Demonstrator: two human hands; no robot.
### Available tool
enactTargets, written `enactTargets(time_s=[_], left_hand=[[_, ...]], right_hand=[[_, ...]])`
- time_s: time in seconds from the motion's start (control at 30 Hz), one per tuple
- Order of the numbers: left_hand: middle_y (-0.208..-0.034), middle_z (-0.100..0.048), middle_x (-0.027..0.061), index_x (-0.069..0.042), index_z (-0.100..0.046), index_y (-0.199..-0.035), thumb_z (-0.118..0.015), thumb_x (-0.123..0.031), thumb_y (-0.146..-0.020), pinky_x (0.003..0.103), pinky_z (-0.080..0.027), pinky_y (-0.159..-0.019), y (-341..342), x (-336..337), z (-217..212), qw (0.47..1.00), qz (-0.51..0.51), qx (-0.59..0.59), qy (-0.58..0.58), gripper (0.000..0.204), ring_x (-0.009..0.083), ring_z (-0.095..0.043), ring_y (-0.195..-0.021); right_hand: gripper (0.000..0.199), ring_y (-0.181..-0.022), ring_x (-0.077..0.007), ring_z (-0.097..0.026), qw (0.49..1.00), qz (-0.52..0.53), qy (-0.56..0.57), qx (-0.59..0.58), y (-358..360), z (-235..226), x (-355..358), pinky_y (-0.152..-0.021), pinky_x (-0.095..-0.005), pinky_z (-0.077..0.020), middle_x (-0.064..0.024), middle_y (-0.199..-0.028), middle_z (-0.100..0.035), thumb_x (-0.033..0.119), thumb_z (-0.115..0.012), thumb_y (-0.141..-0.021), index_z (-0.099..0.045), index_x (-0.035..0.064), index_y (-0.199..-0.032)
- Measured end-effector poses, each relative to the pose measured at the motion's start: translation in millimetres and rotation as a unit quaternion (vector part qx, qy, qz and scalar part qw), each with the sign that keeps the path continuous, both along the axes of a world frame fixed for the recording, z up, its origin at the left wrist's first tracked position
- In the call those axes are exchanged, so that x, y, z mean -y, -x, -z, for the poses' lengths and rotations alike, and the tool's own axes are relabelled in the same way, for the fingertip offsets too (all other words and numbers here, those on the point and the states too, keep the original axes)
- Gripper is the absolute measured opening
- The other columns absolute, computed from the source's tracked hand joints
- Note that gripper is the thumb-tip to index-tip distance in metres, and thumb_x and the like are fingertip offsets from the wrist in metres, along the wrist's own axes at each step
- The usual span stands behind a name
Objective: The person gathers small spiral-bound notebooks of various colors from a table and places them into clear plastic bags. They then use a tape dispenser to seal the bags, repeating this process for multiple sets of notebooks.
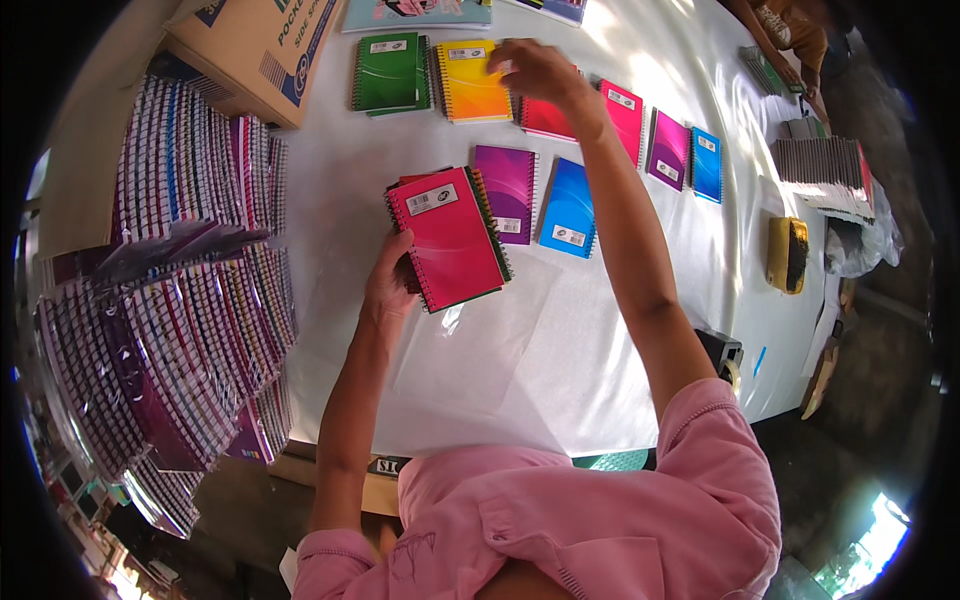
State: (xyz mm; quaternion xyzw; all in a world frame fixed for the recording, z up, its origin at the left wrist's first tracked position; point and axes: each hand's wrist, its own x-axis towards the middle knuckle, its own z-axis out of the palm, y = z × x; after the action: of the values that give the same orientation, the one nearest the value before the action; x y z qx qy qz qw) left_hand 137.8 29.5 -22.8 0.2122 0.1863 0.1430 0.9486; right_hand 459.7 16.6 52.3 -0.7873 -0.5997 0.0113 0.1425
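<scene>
Stack (455, 240) in the left hand (388, 278), right hand (545, 75) out over the yellow notebooks (468, 88)

Holding the stack tilted above the white table (335, 210), pink cover up, with edges of red and dark green beneath. Pinching it along its left side, thumb on top, other fingers hidden underneath. Reaching far with the right hand, fingers loosely bent at the yellow notebooks' right edge; cannot tell whether touching or pinching a cover.

Just right of the stack, a purple notebook (503, 190), then a blue notebook (568, 205). Below, a clear plastic sheet (465, 355).

In the far row, green notebooks (385, 75) left of the yellow; rightward, a red notebook (545, 118) partly covered by the right arm, a pink notebook (622, 125), a magenta notebook (668, 150) and a second blue notebook (707, 165).

At far left, tall piles of spiral-bound books (200, 330), beside a carton (245, 62). Toward the right, a yellow-and-black block (787, 255), a grey-edged pile (822, 175) and, beyond, another person (797, 40).
</scene>
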Motion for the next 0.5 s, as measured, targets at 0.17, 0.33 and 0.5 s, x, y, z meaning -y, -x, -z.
enactTargets(time_s=[0.17, 0.33, 0.5], left_hand=[[-0.117, -0.06, 0.0097, -0.002, -0.049, -0.126, -0.066, -0.032, -0.085, 0.033, -0.05, -0.088, 0.2, -9.9, -7.1, 0.999, -0.025, 0.008, -0.036, 0.054, 0.0189, -0.06, -0.106], [-0.117, -0.059, 0.0099, -0.002, -0.048, -0.127, -0.065, -0.027, -0.086, 0.034, -0.051, -0.087, -15.1, -9.7, -0.9, 0.998, -0.049, -0.006, 0.042, 0.051, 0.0192, -0.06, -0.105], [-0.116, -0.059, 0.0092, -0.002, -0.047, -0.128, -0.066, -0.026, -0.086, 0.033, -0.051, -0.086, -29.5, -10.5, -10.3, 1.0, -0.016, -0.003, 0.023, 0.052, 0.0189, -0.06, -0.104]], right_hand=[[0.047, -0.088, -0.0283, -0.064, 0.927, 0.364, 0.088, -0.006, -38.0, 37.9, 40.1, -0.075, -0.04, -0.0501, -0.0132, -0.097, -0.066, 0.05, -0.076, -0.068, -0.066, 0.0074, -0.084], [0.052, -0.084, -0.0323, -0.067, 0.885, 0.454, 0.04, -0.094, -47.6, 47.9, 53.1, -0.072, -0.0388, -0.0525, -0.0173, -0.089, -0.069, 0.045, -0.082, -0.062, -0.067, 0.0064, -0.093], [0.031, -0.077, -0.0322, -0.068, 0.873, 0.419, -0.176, -0.178, -44.0, 29.5, 82.8, -0.069, -0.0404, -0.0527, -0.0196, -0.085, -0.068, 0.023, -0.069, -0.077, -0.063, -0.0039, -0.09]])
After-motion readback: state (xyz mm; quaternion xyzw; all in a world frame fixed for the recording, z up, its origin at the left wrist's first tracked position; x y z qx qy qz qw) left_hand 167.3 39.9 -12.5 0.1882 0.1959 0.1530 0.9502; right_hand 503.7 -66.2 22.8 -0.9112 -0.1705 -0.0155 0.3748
